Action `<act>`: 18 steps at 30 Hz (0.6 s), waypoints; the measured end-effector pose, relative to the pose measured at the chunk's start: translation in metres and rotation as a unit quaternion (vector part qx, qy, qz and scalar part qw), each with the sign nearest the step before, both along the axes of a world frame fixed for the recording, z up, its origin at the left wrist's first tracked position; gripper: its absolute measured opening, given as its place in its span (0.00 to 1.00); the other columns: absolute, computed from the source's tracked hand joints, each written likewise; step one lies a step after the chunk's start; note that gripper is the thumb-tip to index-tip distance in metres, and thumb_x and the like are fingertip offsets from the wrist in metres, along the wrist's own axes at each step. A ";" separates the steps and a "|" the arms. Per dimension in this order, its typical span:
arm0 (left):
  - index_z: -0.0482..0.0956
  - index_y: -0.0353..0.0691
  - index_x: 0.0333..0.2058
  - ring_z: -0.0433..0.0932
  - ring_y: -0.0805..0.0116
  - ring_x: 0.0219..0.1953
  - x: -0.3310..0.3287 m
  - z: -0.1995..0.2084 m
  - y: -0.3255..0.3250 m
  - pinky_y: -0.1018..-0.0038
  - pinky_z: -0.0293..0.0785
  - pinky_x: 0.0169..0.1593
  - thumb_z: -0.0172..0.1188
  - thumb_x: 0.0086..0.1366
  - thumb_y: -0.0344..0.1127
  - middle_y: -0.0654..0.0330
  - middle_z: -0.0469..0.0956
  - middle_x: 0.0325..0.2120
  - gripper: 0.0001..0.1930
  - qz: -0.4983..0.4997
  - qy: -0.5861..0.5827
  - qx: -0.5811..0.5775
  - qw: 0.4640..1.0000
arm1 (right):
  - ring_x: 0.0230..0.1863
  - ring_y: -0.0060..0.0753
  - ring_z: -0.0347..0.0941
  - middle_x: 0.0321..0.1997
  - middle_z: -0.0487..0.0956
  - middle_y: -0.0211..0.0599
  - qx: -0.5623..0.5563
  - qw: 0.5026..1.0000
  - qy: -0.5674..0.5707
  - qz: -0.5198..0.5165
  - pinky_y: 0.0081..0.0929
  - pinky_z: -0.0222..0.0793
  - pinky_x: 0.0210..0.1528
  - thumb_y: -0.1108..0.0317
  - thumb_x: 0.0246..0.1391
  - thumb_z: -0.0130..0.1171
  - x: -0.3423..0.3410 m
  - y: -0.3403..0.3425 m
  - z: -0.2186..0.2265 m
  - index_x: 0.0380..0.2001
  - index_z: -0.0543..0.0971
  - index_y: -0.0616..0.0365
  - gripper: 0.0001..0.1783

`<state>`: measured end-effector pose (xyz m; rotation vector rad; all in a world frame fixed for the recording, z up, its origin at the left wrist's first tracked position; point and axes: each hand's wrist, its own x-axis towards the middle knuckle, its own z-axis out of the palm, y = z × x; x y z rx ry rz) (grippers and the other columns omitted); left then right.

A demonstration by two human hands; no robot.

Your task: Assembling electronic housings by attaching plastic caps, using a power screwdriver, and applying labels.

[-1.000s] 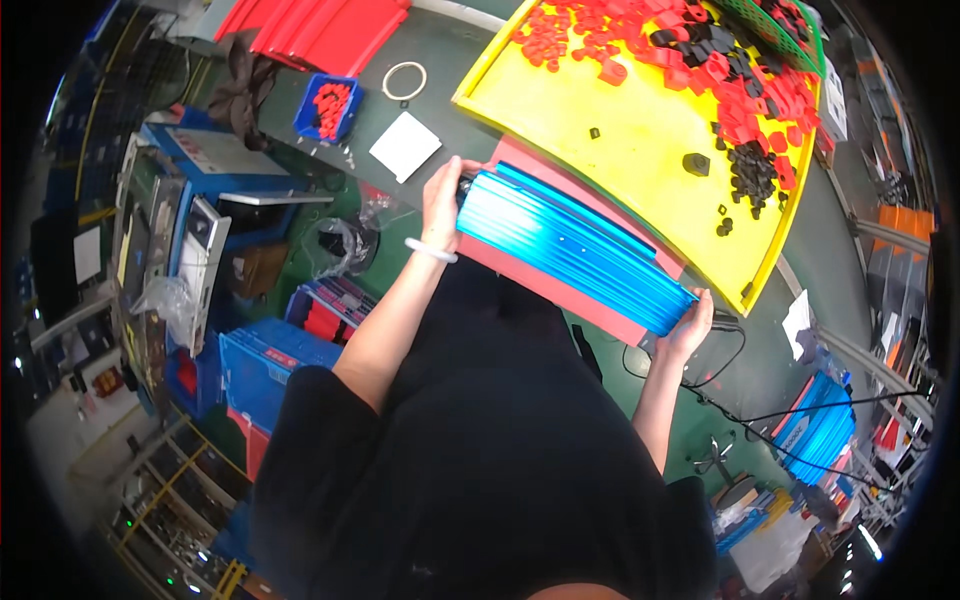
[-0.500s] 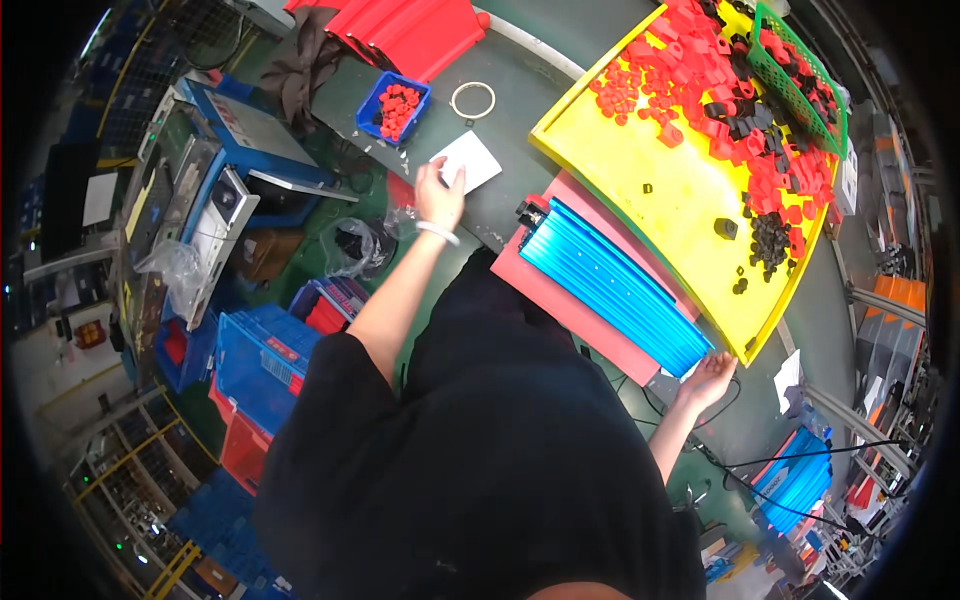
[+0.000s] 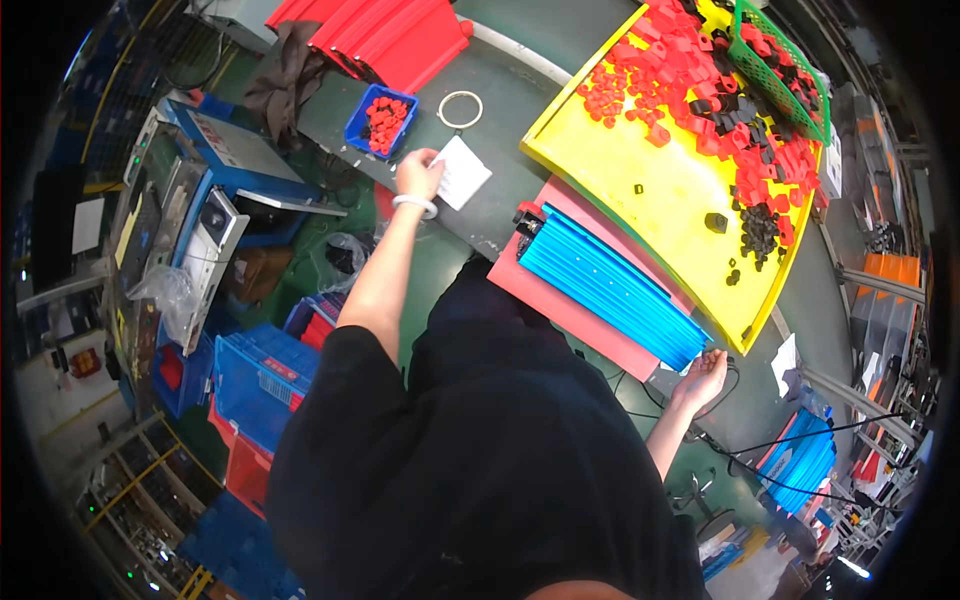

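Note:
My left hand [image 3: 420, 175] is at the left edge of a small white paper pad [image 3: 463, 172], its fingers closed on that edge. The fingertips are partly hidden. Across the table's front lies a long blue finned metal housing [image 3: 610, 285], on a pink board [image 3: 570, 318], with a black and red fitting [image 3: 529, 217] at its left end. My right hand [image 3: 703, 380] is at the housing's right end with its fingers curled in. What they hold there is too small to make out; a dark cable loops beside this hand.
A yellow tray [image 3: 660, 230] holds many red and black plastic parts and a green basket [image 3: 780, 75]. Beyond the pad are a tape ring [image 3: 460, 94], a blue bin [image 3: 355, 135] of red pieces and red housings [image 3: 390, 40]. Blue crates [image 3: 262, 365] stand left; another blue housing [image 3: 798, 462] lies right.
My left hand has shifted farther away along the pad's left edge, and its fingers are more closed. My right hand stays at the housing's right end. The whole view has shifted slightly.

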<state>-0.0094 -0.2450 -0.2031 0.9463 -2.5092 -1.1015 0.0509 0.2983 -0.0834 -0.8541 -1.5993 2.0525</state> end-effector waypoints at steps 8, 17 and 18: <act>0.76 0.31 0.40 0.77 0.75 0.34 0.013 0.240 0.063 0.79 0.72 0.39 0.54 0.53 0.26 0.59 0.79 0.31 0.14 -0.241 0.197 0.180 0.933 | 0.40 0.30 0.68 0.35 0.72 0.37 0.464 0.847 0.161 0.205 0.23 0.62 0.45 0.79 0.48 0.55 -0.043 -0.085 0.113 0.33 0.78 0.62 0.08; 0.78 0.32 0.36 0.78 0.69 0.31 0.014 0.284 0.169 0.74 0.73 0.37 0.55 0.51 0.32 0.54 0.79 0.28 0.13 -0.472 0.139 0.143 0.859 | 0.36 0.31 0.71 0.31 0.75 0.27 0.580 0.651 0.313 0.377 0.31 0.56 0.44 0.70 0.39 0.64 -0.070 -0.169 0.165 0.31 0.79 0.51 0.11; 0.78 0.32 0.36 0.78 0.69 0.31 0.014 0.283 0.174 0.74 0.73 0.37 0.55 0.51 0.32 0.54 0.79 0.28 0.13 -0.477 0.139 0.143 0.856 | 0.36 0.31 0.71 0.31 0.75 0.27 0.582 0.653 0.310 0.372 0.31 0.56 0.44 0.70 0.39 0.64 -0.068 -0.165 0.165 0.31 0.79 0.51 0.11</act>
